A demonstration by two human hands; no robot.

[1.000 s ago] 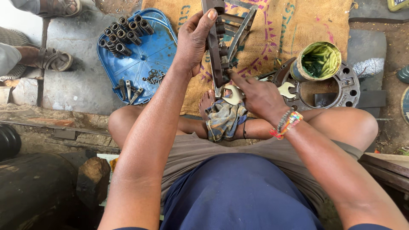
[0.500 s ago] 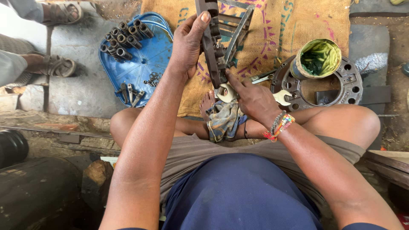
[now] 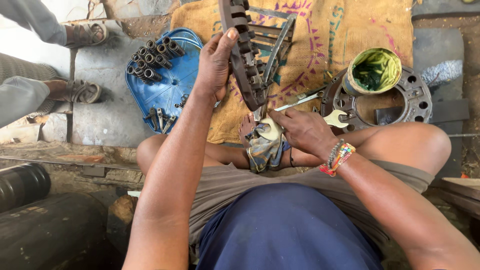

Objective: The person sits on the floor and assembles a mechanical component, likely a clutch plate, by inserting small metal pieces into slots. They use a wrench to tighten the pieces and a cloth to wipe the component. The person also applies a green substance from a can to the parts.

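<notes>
Person sits cross-legged on the ground, knees wide, work held over the lap. A burlap sack (image 3: 320,55) with purple and green print is spread on the floor ahead and carries most of the gear.

Left of it, a blue plastic tray (image 3: 172,87): a cluster of dark coil springs (image 3: 152,61) at its upper end, a few small metal levers (image 3: 159,118) near its lower edge. Right of the sack, a round steel ring with bolt holes (image 3: 417,95) lies flat; an open tin of green grease (image 3: 374,70) stands on its upper left rim.

The clutch plate (image 3: 245,55), dark and toothed, stands on edge between the knees, tilted, top running out of view. Left hand (image 3: 215,65) wraps its upper rim, thumb over the top, fingers closed on it. It hides part of the sack and a metal frame behind.

Right hand (image 3: 300,131), beaded bracelets at the wrist, is closed on a spanner (image 3: 295,102) at the plate's lower edge; the shaft angles up and right. A second open-ended spanner (image 3: 336,118) lies just beside the knuckles, touching the ring's edge. A checked rag (image 3: 264,150) bunches under the hand, over a bare foot.

Far left: two sandalled feet (image 3: 82,62) of another person. Lower left, dark cylinders (image 3: 22,185).
</notes>
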